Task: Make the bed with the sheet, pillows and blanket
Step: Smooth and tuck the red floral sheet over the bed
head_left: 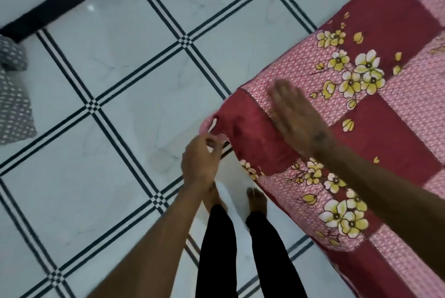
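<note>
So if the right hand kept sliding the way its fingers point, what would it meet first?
Only more sheet: the flat right hand points toward the bed's edge, then bare floor beyond. Depth is unclear.

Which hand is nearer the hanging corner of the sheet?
Left. The left hand is right at the sheet's corner, fingers curled by it; the right hand lies flat further up the bed.

One sheet (361, 110), two hands (both bare), one grey dotted cloth (13, 95).
</note>
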{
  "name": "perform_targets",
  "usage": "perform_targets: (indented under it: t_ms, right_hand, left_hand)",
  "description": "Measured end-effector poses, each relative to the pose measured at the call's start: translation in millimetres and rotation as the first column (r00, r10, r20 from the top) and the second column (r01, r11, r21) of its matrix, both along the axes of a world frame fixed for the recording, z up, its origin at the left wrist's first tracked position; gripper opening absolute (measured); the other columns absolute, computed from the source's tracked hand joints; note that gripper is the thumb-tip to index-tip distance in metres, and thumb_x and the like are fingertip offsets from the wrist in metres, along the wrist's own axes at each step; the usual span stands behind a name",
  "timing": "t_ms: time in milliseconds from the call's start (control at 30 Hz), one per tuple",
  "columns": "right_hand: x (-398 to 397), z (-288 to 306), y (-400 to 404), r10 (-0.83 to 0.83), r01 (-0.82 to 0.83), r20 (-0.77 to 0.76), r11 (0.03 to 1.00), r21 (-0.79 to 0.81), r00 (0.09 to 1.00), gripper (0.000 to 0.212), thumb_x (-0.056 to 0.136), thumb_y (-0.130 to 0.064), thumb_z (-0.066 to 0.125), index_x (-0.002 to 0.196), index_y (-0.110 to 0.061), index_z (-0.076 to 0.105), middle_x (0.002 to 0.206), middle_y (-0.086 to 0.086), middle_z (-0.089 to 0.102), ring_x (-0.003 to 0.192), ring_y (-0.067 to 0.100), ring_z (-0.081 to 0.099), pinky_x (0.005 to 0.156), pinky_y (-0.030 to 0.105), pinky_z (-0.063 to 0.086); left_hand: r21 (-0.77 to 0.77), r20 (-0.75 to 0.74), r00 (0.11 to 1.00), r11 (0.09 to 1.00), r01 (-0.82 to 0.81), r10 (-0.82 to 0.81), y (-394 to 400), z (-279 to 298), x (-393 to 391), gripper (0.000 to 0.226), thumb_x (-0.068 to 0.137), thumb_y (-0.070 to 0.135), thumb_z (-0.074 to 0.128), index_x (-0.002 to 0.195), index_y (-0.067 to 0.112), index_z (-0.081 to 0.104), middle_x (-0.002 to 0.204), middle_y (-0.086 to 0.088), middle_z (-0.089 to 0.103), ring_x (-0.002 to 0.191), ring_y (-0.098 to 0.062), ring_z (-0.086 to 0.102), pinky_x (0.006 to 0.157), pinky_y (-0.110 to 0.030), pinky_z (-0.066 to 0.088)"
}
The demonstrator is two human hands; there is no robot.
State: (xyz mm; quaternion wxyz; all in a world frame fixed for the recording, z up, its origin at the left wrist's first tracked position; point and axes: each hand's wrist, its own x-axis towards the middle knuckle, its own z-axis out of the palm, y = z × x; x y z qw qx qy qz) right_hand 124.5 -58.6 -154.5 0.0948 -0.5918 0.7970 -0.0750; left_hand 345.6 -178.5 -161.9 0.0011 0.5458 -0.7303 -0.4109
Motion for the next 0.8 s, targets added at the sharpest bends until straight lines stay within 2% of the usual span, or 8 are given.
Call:
perform_targets:
  t_ms: [133,233,367,467,533,600,667,800]
  right_hand:
    - [-16.1,-8.9,-9.9,-0.496,0.496,0.116,0.868,0.027,0.860,0.064,0.107,-0.033,0.021,0.160,-0.001,0.003,0.168,0.019,-0.004,0.156,0.029,-0.006,0.127,0.041,-0.004]
    - [17.1,-16.8,-19.1,-0.356,0.357,0.111,0.934,0.009,0.928,0.061,0.108,-0.030,0.022,0.160,-0.003,0.005,0.168,0.017,-0.002,0.156,0.028,-0.005,0.127,0.042,-0.004]
    - [47.8,-12.0,-23.5,-0.016,0.009,0.142,0.999,0.044,0.990,0.062,0.104,-0.026,0.023,0.160,-0.003,0.008,0.168,0.013,0.002,0.156,0.026,-0.003,0.127,0.042,-0.002]
    - [29.3,-3.9,-15.7,-0.003,0.005,0.141,1.000,-0.015,0.990,0.061,0.104,-0.019,0.027,0.160,-0.004,0.011,0.168,0.013,0.005,0.157,0.025,0.000,0.127,0.039,-0.001]
    - [4.8,-5.4,-5.5,-0.218,0.226,0.105,0.972,-0.070,0.970,0.059,0.105,-0.016,0.030,0.160,-0.001,0.012,0.168,0.019,0.007,0.156,0.029,0.003,0.127,0.041,0.000]
    - [-13.9,-9.2,2.7,-0.531,0.536,0.113,0.844,-0.019,0.840,0.059,0.107,-0.021,0.026,0.160,-0.001,0.009,0.168,0.020,0.005,0.156,0.029,0.001,0.127,0.045,0.001]
    - [-11.2,-14.5,0.3,-0.651,0.652,0.095,0.758,0.025,0.753,0.060,0.106,-0.026,0.022,0.160,-0.001,0.009,0.168,0.020,0.005,0.156,0.030,0.001,0.127,0.048,0.004]
    - [35.5,-16.3,-11.5,-0.214,0.213,0.104,0.977,0.022,0.971,0.061,0.106,-0.022,0.028,0.160,0.000,0.007,0.167,0.019,0.002,0.156,0.029,-0.001,0.127,0.041,-0.002]
  left_hand:
    - [-0.155,-0.042,0.999,0.988,-0.026,0.020,-35.2,-2.2,-2.9,0.025,0.093,0.036,0.068,0.112,0.025,0.055,0.104,0.011,0.063,0.083,-0.016,0.063,0.072,-0.028,0.039]
    - [-0.209,-0.008,0.994,0.972,0.103,-0.107,-49.4,-1.5,-12.3,0.032,0.096,0.039,0.065,0.125,0.027,0.058,0.111,0.011,0.061,0.082,-0.015,0.061,0.071,-0.026,0.037]
    - [-0.222,0.020,0.961,0.936,0.272,-0.275,-56.2,5.0,-22.0,0.016,0.095,0.029,0.064,0.108,0.033,0.072,0.106,0.011,0.068,0.083,-0.016,0.064,0.070,-0.027,0.042]
    - [-0.205,0.020,0.962,0.941,0.270,-0.272,-61.5,11.5,-26.2,0.014,0.093,0.026,0.066,0.103,0.028,0.076,0.101,0.010,0.073,0.083,-0.016,0.066,0.072,-0.027,0.044]
    - [-0.208,0.036,0.963,0.940,0.270,-0.269,-64.8,12.1,-27.7,0.013,0.093,0.026,0.067,0.102,0.027,0.076,0.100,0.010,0.074,0.082,-0.016,0.067,0.071,-0.027,0.044]
    - [-0.206,0.055,0.959,0.936,0.284,-0.279,-66.0,9.4,-28.7,0.013,0.093,0.027,0.067,0.102,0.028,0.077,0.099,0.009,0.075,0.082,-0.017,0.068,0.071,-0.029,0.047]
    - [-0.196,0.067,0.958,0.937,0.288,-0.280,-64.7,4.1,-29.5,0.013,0.094,0.029,0.067,0.103,0.028,0.077,0.100,0.009,0.076,0.081,-0.017,0.069,0.071,-0.028,0.047]
    - [-0.183,0.097,0.968,0.952,0.245,-0.230,-58.7,0.0,-32.8,0.014,0.094,0.029,0.065,0.103,0.029,0.077,0.100,0.010,0.076,0.082,-0.016,0.069,0.068,-0.026,0.043]
